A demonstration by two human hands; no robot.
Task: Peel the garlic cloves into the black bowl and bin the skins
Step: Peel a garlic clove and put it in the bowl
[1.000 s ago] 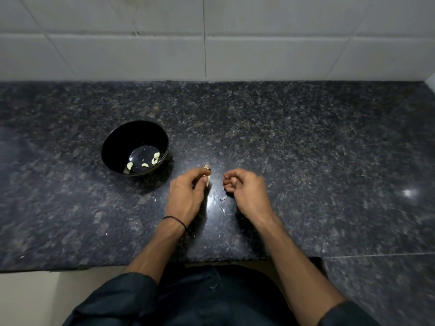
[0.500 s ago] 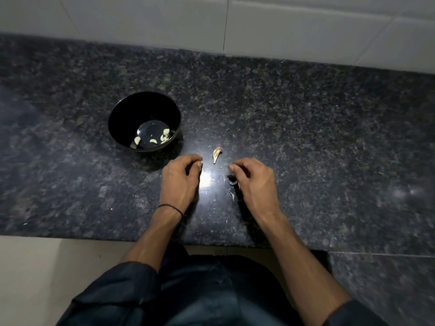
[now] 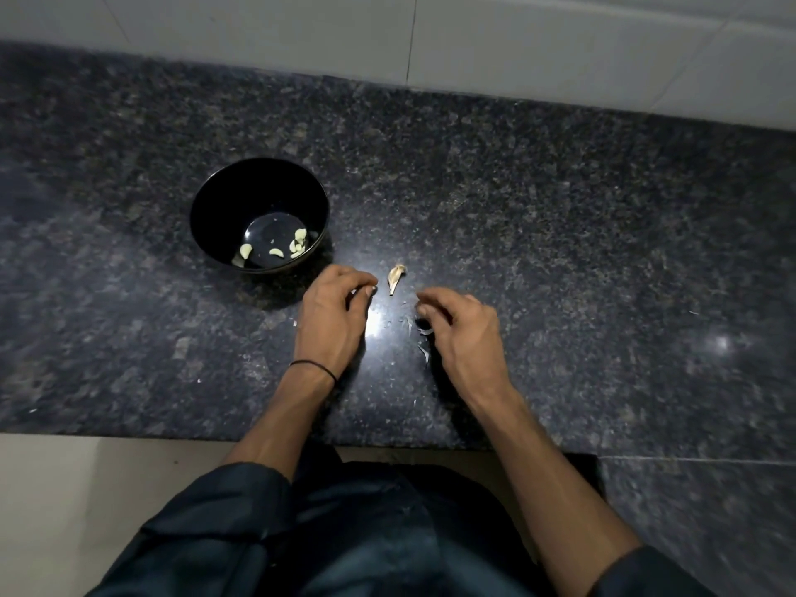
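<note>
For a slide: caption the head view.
Left hand, right hand flank a garlic clove; peeled cloves lie in the black bowl.

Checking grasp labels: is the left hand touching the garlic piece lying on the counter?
Apart. Head view shows bare counter between the garlic piece and the left hand.

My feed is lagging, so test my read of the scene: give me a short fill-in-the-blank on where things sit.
The peeled cloves lie inside the black ____.
The loose garlic clove lies on the ____, between the left hand and the right hand.
A thin black band circles the ____ wrist.
Missing words: bowl, counter, left.
</note>
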